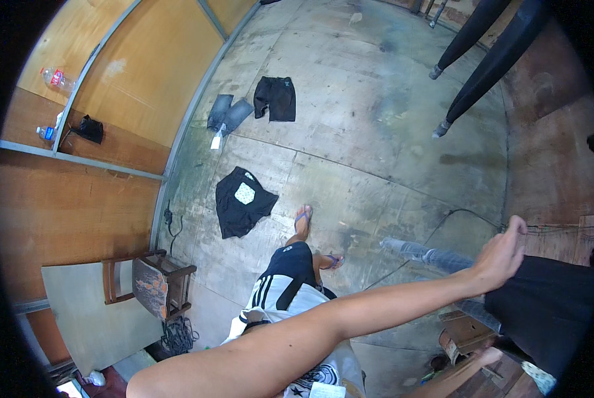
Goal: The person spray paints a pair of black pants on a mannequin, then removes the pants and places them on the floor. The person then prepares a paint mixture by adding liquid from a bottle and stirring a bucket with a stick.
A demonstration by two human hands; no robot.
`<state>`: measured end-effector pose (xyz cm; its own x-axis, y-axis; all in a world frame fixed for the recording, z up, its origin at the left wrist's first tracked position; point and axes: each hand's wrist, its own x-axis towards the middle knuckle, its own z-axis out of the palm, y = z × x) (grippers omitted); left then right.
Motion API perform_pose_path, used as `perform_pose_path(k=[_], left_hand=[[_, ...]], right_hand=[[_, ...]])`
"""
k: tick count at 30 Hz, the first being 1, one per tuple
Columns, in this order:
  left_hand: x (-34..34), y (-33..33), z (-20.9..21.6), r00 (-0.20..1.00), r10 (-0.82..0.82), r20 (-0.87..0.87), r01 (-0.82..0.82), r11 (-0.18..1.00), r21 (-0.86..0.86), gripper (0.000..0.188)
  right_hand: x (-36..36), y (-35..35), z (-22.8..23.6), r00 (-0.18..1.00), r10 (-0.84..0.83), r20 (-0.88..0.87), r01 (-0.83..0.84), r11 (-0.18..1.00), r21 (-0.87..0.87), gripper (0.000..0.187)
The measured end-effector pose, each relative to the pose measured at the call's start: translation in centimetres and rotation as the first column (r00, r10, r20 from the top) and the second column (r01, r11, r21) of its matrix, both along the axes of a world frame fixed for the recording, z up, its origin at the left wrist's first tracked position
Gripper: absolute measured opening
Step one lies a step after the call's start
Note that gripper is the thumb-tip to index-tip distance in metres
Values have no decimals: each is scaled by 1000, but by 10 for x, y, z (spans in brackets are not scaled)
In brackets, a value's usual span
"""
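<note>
Nearest my camera, the bare left arm (297,331) slants across the lower frame. Black cloth garment (546,312) hangs at lower right, left hand (499,262), fingers curled, at its upper-left edge, right hand (489,356) lower beside it; I can't tell whether either grips. Stained grey floor (350,119) fills the centre; wooden wall panels (151,73), left; chair (154,286), lower left; black shorts (277,99), upper centre.

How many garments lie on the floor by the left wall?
3: black shorts, a denim garment left of them, a dark pale-patched garment nearer the camera. More could be hidden underneath.
</note>
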<state>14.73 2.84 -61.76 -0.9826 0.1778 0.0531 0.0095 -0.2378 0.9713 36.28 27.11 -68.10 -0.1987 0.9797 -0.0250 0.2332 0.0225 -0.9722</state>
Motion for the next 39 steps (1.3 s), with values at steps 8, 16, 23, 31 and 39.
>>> perform_pose_path(k=[8,16,23,31,39], left_hand=[[46,-60,-153,995,-73,69,93,930,-355,36],[89,-183,-289,895,-213,391,422,687,-592,29],[76,-271,-429,786,-230,574,593,540,-597,33],[110,-407,-600,640,-107,761,767,128,-628,34],[144,-576,-625,316,360,878,860,282,-425,28]], right_hand=[[30,-109,-98,982,120,144,-95,981,-172,33],[53,-232,-204,905,264,335,-125,915,-383,34],[21,-315,-344,803,422,421,-165,836,-524,34],[-37,-353,-449,723,575,383,-291,756,-587,34],[-76,-389,-458,637,693,338,-399,671,-625,35]])
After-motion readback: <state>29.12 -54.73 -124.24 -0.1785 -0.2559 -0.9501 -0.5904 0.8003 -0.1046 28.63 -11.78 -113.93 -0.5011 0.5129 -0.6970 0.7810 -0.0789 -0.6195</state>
